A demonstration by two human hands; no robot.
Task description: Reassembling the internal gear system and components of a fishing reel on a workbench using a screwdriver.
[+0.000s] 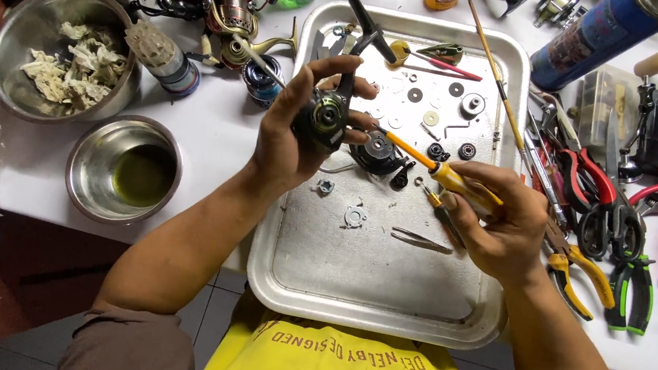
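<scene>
Your left hand (289, 138) is gripping the reel (320, 118), handle pointing up; right hand (492, 219) is holding the screwdriver (445, 174), tip up-left, over the tray (383, 293) on the white bench (215, 131).

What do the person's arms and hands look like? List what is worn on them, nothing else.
Both hands are bare: no gloves, rings or watch show on the left hand or the right hand. The forearms are bare too. A brownish-grey short sleeve covers the left upper arm at the bottom edge of the view. The right arm's sleeve barely shows. A yellow apron with printed lettering lies between the arms.
</scene>
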